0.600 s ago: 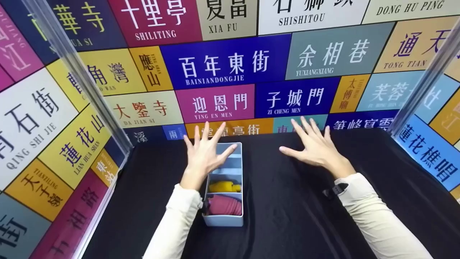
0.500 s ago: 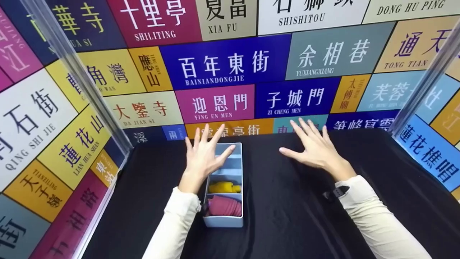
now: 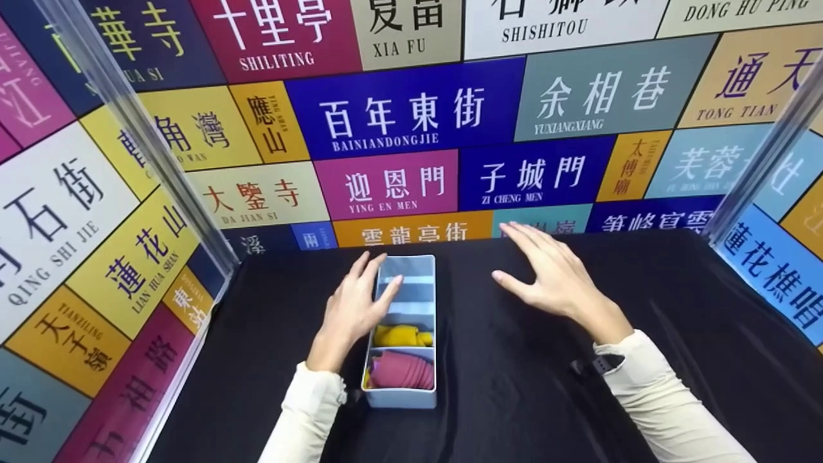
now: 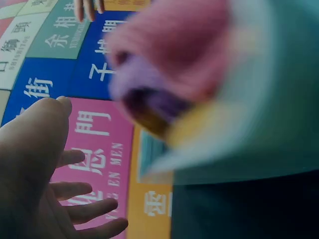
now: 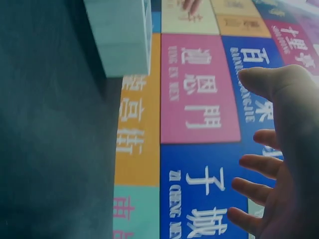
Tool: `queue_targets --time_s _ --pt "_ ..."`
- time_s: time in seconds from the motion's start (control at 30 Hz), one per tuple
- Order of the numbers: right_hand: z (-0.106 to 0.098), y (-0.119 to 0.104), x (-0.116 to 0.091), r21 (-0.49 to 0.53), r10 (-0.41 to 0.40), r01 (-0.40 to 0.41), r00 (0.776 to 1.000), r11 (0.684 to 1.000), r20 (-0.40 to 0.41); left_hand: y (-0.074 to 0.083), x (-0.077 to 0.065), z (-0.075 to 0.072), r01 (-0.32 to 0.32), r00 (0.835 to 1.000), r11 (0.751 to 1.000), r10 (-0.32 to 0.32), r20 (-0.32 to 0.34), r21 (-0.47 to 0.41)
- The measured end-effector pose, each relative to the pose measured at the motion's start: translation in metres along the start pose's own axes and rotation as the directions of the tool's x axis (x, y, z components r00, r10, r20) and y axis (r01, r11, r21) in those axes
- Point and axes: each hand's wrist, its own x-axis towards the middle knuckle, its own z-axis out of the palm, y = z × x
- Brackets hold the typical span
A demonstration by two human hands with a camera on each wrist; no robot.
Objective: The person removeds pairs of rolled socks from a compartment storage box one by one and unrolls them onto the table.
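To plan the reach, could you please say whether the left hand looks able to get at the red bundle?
Probably yes, if drawn back: the left hand is empty near the box, and nothing covers the red bundle from above.

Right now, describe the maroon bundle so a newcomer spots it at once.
On the black cloth sits a long, pale blue divided box. In its compartment lowest in the head view lies the maroon bundle. Its dark red color and larger bulk set it apart from the yellow bundle one compartment farther.
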Motion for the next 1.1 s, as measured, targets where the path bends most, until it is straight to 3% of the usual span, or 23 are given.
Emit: queue_targets --time_s 0.5,0.67,0.87,1.1 --pt "0.003 -0.053 -0.011 0.041 -0.125 0.126 0.992 0.991 -0.007 -0.032 -0.020 0.038 0.038 0.999 0.986 -0.039 -0.005 -0.163" --pt "0.010 -0.068 -0.015 0.062 -0.171 0.171 0.985 0.983 -0.011 -0.037 -0.023 0.046 0.045 0.998 0.961 -0.057 -0.035 -0.274" --pt "0.018 -0.081 -0.018 0.097 -0.221 0.222 0.975 0.970 -0.027 -0.042 -0.027 0.055 0.060 0.995 0.912 -0.086 -0.047 -0.406" --pt "0.025 -0.094 -0.020 0.117 -0.246 0.245 0.969 0.963 -0.005 -0.040 -0.026 0.056 0.096 0.993 0.894 -0.119 -0.024 -0.437"
